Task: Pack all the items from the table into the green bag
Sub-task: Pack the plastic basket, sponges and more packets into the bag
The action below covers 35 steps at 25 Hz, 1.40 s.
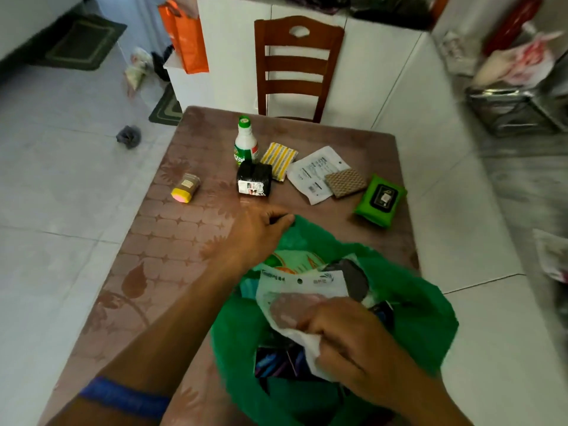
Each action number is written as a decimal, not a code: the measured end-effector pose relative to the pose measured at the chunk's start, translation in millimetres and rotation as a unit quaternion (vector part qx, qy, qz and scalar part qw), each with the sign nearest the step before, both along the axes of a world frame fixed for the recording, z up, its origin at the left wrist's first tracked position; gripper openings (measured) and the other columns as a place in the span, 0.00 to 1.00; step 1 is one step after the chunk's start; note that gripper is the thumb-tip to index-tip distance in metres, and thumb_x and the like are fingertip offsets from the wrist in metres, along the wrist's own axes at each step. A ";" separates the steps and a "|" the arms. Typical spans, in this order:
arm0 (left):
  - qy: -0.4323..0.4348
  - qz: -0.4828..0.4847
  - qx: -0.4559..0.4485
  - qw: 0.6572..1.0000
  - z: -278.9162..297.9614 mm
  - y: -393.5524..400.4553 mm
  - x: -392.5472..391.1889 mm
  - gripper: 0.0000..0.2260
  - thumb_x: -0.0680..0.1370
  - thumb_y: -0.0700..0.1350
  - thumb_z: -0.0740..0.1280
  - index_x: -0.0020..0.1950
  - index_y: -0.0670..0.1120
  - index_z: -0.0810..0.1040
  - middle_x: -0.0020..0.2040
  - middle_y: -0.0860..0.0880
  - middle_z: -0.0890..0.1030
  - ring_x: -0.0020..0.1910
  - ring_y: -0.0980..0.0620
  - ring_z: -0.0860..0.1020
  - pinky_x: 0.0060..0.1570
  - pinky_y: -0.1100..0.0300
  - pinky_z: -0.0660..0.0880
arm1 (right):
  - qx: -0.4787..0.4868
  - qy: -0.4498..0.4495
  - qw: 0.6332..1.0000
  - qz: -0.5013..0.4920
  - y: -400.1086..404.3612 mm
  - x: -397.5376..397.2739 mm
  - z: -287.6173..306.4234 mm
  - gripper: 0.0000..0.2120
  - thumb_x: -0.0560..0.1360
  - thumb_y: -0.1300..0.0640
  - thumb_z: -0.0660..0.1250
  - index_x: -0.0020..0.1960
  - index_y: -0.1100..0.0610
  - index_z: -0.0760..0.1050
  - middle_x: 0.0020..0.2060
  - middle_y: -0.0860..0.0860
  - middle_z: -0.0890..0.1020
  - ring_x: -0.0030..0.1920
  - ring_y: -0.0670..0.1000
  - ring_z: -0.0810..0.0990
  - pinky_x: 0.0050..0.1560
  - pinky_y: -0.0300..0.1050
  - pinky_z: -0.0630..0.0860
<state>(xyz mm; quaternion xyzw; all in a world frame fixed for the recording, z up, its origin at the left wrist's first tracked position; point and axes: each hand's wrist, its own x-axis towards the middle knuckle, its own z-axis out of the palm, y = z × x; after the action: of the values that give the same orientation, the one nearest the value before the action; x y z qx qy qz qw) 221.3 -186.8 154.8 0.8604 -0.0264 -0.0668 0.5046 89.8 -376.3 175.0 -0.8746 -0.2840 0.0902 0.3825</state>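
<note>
Lower right of the frame: right hand (353, 339), fingers curled round a crinkly white plastic packet (295, 299), held in the mouth of the open green plastic bag (408, 305). Dark items and a printed pack visible inside the bag. Bag resting on the near part of the brown patterned desk (159, 241), filling the lower centre.

Centre of the frame: left hand (261, 229), thumb and fingers pinching the far rim of the bag.

Farther up the desk, from left to right: small brown jar with a yellow cap (186, 189), lying on its side, well apart from the rest; black roll with a white label (254, 179); just behind it, white bottle with a green cap (246, 141), upright; yellow-and-white striped sponge (280, 159) beside the bottle; flat white printed pouch (313, 173) with a brown waffle-textured pad (345, 182) overlapping its right corner; green pack of wet wipes (381, 199) near the right edge.

Top centre: wooden slat-back chair (296, 66) beyond the desk. Upper left: orange bag (187, 38).
</note>
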 end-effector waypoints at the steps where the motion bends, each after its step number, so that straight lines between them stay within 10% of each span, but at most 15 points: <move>1: 0.000 -0.009 0.005 1.000 3.3 0.3 -4.2 0.07 0.79 0.45 0.66 0.48 0.49 0.84 0.37 0.58 0.80 0.35 0.59 0.80 0.35 0.65 0.77 | -0.043 0.008 0.999 -0.007 10.6 -7.6 -23.4 0.03 0.75 0.56 0.61 0.47 0.51 0.73 0.42 0.47 0.78 0.42 0.46 0.73 0.46 0.42 0.67; 8: -0.063 -0.065 0.143 0.986 -6.1 13.6 -38.7 0.05 0.77 0.51 0.66 0.49 0.52 0.79 0.44 0.51 0.82 0.41 0.52 0.79 0.42 0.53 0.78 | 0.002 0.179 0.978 -0.108 20.8 31.0 -22.7 0.11 0.74 0.60 0.65 0.55 0.51 0.77 0.54 0.44 0.80 0.55 0.39 0.77 0.57 0.38 0.74; 13: 0.017 -0.033 0.420 0.907 -16.8 21.4 -63.4 0.25 0.72 0.59 0.67 0.65 0.52 0.67 0.56 0.49 0.76 0.54 0.46 0.75 0.56 0.46 0.71 | -0.458 0.067 0.842 -0.277 -96.2 47.9 -17.9 0.23 0.74 0.54 0.65 0.68 0.54 0.68 0.63 0.57 0.74 0.62 0.60 0.73 0.58 0.52 0.71; 16: 0.044 0.053 0.189 0.980 -12.8 20.7 -61.9 0.06 0.78 0.46 0.63 0.47 0.45 0.77 0.43 0.43 0.83 0.37 0.47 0.79 0.38 0.52 0.78 | -0.263 0.059 0.879 -0.393 -110.5 51.8 -17.1 0.08 0.74 0.63 0.63 0.52 0.59 0.77 0.47 0.60 0.82 0.44 0.61 0.79 0.39 0.47 0.72; 21: -0.145 0.230 0.046 0.961 42.5 20.1 -34.0 0.12 0.80 0.48 0.62 0.45 0.43 0.79 0.37 0.45 0.79 0.33 0.46 0.77 0.31 0.57 0.74 | 0.107 -0.019 0.861 -0.497 -111.9 46.0 29.6 0.09 0.78 0.62 0.61 0.40 0.58 0.76 0.33 0.52 0.77 0.33 0.50 0.74 0.31 0.42 0.67; 27: -0.076 0.094 0.110 0.987 19.2 16.7 -57.9 0.09 0.80 0.47 0.63 0.45 0.45 0.81 0.35 0.48 0.79 0.30 0.54 0.74 0.29 0.59 0.70 | -0.132 0.125 0.872 -0.454 -132.7 37.1 5.7 0.16 0.80 0.48 0.58 0.41 0.56 0.76 0.40 0.59 0.82 0.38 0.58 0.79 0.40 0.51 0.77; 30: -0.025 0.076 0.094 0.992 6.8 5.8 -66.4 0.10 0.80 0.48 0.62 0.47 0.45 0.81 0.38 0.48 0.83 0.33 0.52 0.80 0.30 0.58 0.77 | -0.212 -0.112 0.871 -0.429 -123.4 38.5 20.5 0.09 0.78 0.51 0.62 0.54 0.55 0.75 0.44 0.54 0.82 0.43 0.58 0.79 0.46 0.49 0.75; 32: -0.032 0.080 0.083 0.993 8.2 0.2 -63.5 0.11 0.80 0.48 0.62 0.48 0.43 0.81 0.39 0.45 0.83 0.34 0.50 0.82 0.33 0.53 0.80 | -0.137 -0.194 0.944 -0.230 -87.7 39.4 32.9 0.12 0.77 0.56 0.65 0.60 0.54 0.74 0.51 0.52 0.81 0.49 0.53 0.78 0.50 0.46 0.72; 35: -0.058 0.094 0.082 0.991 11.6 -1.3 -55.1 0.12 0.80 0.50 0.61 0.47 0.44 0.81 0.38 0.45 0.83 0.32 0.48 0.81 0.30 0.52 0.79 | -0.267 0.056 0.962 -0.009 -45.6 46.5 -1.1 0.20 0.79 0.51 0.61 0.70 0.51 0.66 0.66 0.51 0.73 0.61 0.54 0.74 0.57 0.51 0.75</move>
<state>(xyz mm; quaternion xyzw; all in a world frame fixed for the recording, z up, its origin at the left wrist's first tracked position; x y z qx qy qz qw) 166.2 -188.1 166.4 0.8998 0.0312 0.0289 0.4342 136.4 -421.9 173.9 -0.9410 -0.2199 0.2080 0.1515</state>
